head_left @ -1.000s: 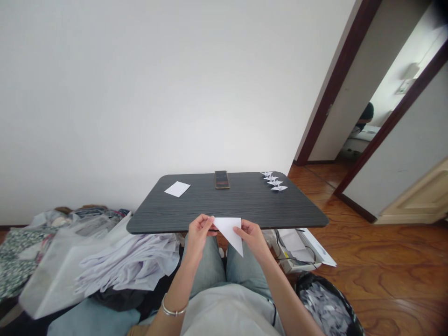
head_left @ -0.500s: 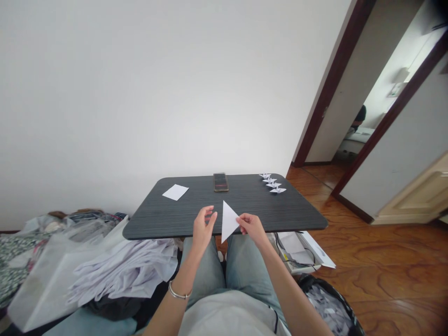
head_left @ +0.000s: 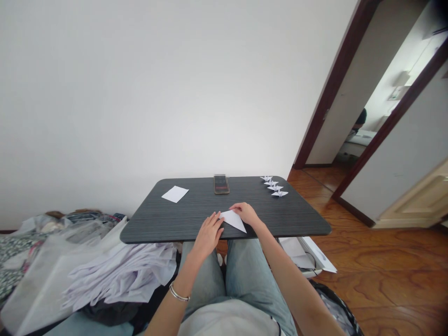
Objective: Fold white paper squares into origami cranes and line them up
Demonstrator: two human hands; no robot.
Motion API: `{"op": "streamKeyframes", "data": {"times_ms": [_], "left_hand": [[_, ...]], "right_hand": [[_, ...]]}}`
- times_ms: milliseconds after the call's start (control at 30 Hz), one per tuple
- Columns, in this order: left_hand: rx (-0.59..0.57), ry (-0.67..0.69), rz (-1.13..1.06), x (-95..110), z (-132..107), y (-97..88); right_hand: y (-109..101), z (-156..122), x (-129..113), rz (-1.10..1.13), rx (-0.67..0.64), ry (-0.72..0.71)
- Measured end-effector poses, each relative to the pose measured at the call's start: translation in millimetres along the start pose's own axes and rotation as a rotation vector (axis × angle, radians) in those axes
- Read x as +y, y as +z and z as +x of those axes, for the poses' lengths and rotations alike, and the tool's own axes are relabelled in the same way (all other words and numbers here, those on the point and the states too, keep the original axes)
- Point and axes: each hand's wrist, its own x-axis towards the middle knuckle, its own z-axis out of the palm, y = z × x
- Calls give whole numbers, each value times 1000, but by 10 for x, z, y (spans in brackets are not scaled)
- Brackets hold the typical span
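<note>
A folded white paper triangle (head_left: 234,220) lies flat on the dark grey wood-grain table (head_left: 280,214), near its front edge. My left hand (head_left: 208,238) presses on its left tip, and my right hand (head_left: 245,213) rests on its upper edge. A silver bangle (head_left: 179,293) circles my left wrist. Farther back lie a plain white paper sheet (head_left: 175,194) and a phone-sized dark object (head_left: 221,185). A row of several small paper cranes (head_left: 275,185) stands at the table's back right.
Crumpled white fabric and plastic bags (head_left: 119,275) are heaped left of my lap. A black bin of paper scraps (head_left: 334,305) and loose white papers (head_left: 297,249) sit low on the right. Through a doorway, a person (head_left: 360,122) sits in another room.
The paper triangle has come down from mid-air and now lies flat on the table. Both hands have lowered onto it, and it has turned to point right.
</note>
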Motion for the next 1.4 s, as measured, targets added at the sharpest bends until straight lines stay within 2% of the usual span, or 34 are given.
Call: {"op": "streamKeyframes", "data": {"times_ms": [133,267,367,567,700,1167,1400], "left_hand": [[-57,64,70,14,-22,5],[-60,74,118,74,-9,-2],[-49,44,145,144,7,12],[14,-31,174,325,-7,132],[34,-34,166,393,-30,179],[-10,-29,220,445,-60,187],[31,-39,204,455,-70,210]], "right_hand": [[74,102,17,-78,3,-64],[79,56,-31,-136,100,-119],[59,-118,-109,-172,172,-171],[121,-611,-176,-221,135,-260],[179,-769,-124,-297,114,-276],[177,-829,-120,-437,46,-316],[223,-852,-76,-486,67,-310]]}}
